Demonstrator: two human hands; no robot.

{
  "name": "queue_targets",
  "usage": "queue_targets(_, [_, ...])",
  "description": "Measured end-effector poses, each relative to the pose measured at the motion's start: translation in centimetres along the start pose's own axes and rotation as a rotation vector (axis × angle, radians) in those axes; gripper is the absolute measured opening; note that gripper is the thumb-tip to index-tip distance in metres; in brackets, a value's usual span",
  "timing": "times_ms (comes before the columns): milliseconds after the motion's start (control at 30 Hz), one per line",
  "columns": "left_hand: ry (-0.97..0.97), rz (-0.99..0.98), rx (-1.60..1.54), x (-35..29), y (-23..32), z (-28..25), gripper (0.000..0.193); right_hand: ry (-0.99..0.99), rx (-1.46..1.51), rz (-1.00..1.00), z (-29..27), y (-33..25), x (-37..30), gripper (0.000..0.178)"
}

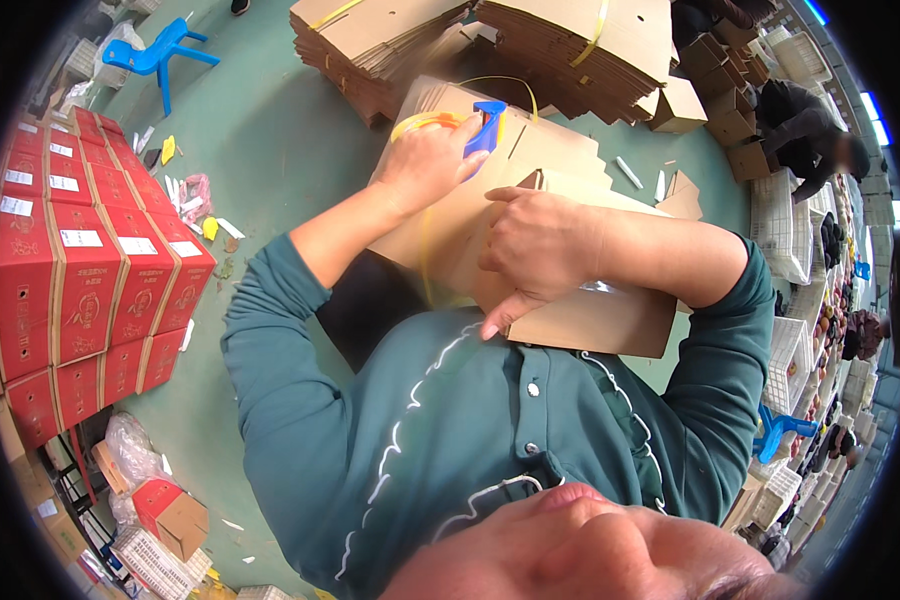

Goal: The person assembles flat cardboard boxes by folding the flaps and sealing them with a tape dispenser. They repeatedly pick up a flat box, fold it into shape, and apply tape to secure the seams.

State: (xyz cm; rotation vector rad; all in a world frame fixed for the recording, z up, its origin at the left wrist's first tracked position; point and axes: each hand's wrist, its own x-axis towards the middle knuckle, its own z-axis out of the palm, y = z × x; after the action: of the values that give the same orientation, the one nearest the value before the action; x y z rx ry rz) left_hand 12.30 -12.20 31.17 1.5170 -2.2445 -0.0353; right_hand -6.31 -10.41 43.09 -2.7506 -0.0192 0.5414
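Note:
My left hand is wrapped round a blue tape dispenser with a yellow roll, above a stack of flattened cardboard. My right hand grips the end of a brown cardboard box held close to my body. Its thumb reaches down to the near edge, and its index finger points left toward the dispenser. My right hand and forearm hide much of the box's upper side.
Tied bundles of flat cardboard lie ahead. Red cartons are stacked at the left, beyond which is a blue stool. White crates line the right side, where another person bends over. Scraps litter the green floor.

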Motion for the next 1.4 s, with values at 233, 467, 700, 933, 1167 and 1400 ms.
queue_targets(233, [0.171,0.120,0.045,-0.8,-0.5,10.4,0.053,0.590,-0.150,0.109,0.8,-0.4,-6.3,0.091])
queue_targets(467, [0.102,0.212,0.183,-2.2,-0.2,11.8,0.056,0.443,0.050,0.634,8.8,-5.9,-14.1,0.102])
queue_targets(700, [0.184,0.134,-0.338,1.5,7.9,-4.7,0.042,0.488,0.036,0.616,9.3,-5.5,-14.5,0.103])
queue_targets(933, [-0.125,0.656,-0.352,-1.5,9.5,-4.9,0.037,0.480,0.093,0.706,11.6,-7.3,-18.1,0.083])
queue_targets(1167, [-0.044,0.500,-0.810,-2.7,10.4,-1.0,0.040,1.316,0.545,0.544,20.1,-6.4,-17.4,0.078])
queue_targets(1400, [-0.048,0.323,-1.548,-5.6,10.4,4.8,0.091,1.565,1.910,0.159,32.5,-4.1,-11.0,0.104])
